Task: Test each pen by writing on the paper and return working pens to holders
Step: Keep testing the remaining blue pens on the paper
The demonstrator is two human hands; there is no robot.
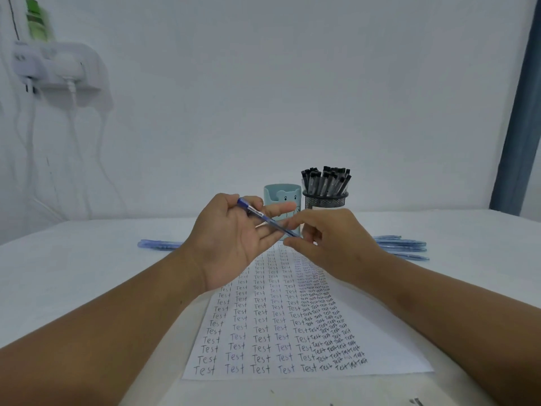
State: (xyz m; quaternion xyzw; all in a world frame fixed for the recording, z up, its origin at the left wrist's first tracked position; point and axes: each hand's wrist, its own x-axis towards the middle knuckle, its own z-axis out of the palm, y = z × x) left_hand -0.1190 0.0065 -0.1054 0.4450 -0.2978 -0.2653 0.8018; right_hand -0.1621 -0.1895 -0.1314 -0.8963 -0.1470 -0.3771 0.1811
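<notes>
A blue pen [265,218] lies across the fingers of my left hand [231,238], which is held palm up above the far end of the paper [377,332]. My right hand [330,238] pinches the pen's lower end with thumb and fingertips. The paper is filled with columns of the word "Test". Behind the hands stand a light blue holder [282,194] with an elephant picture and a black mesh holder [325,200] full of black-capped pens [326,180]. Loose blue pens lie on the table at the left [159,244] and at the right [401,246].
The white table [87,273] meets a white wall. A wall socket shelf [58,68] with white cables and a green bottle [36,20] hangs at the upper left. A blue curtain [518,112] hangs at the right edge.
</notes>
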